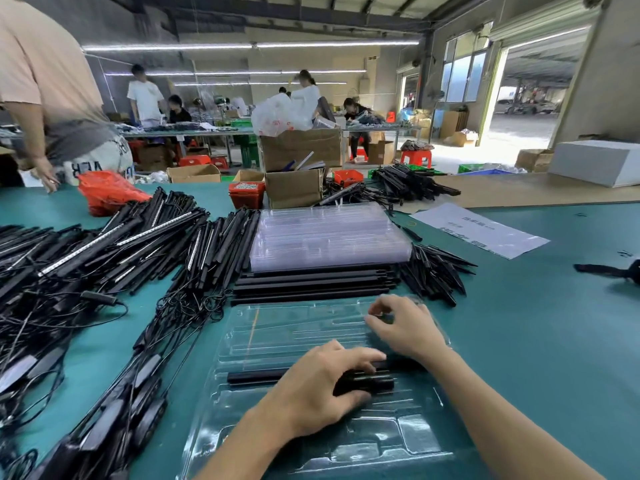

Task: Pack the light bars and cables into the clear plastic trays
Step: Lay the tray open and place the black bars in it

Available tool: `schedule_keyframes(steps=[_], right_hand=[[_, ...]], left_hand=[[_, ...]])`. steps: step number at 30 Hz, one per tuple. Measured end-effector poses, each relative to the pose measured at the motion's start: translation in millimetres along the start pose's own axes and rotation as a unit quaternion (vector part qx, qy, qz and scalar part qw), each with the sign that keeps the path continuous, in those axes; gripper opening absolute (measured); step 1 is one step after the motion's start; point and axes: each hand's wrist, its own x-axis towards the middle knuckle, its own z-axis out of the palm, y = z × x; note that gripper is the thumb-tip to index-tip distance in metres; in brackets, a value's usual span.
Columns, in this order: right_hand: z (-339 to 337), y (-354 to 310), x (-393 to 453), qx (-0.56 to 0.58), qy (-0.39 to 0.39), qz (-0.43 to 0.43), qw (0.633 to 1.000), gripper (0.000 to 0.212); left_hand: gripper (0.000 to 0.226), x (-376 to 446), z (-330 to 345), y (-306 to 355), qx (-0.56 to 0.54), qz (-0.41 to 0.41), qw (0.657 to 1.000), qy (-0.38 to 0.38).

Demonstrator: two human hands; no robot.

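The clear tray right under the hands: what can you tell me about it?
The tray is thin, clear, glossy moulded plastic with long slots and wider pockets at its near end. It lies flat on the green table. Black bars sit in one slot under the left hand; the right hand touches its far right part.

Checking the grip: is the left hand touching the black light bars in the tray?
Touching. The head view shows the left hand with fingers curled over the black light bars.
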Motion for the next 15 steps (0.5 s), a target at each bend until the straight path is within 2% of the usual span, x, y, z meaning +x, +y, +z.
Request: schedule_keyframes(steps=[4,10,15], right_hand=[[-1,0,1,0.028,-0.008,0.010,1.000,0.019],[-6,-5,0,0.061,-0.031,0.034,0.997,0.017],[-10,-4,0,0.160,-0.050,0.055,0.984,0.015]], left_hand=[[0.016,1,1,-1,0.048,0.032,0.998,0.011],[0.030,3,5,0,0.087,0.053,0.994,-0.029],[0.044,0,5,-2,0.100,0.043,0.993,-0.049]])
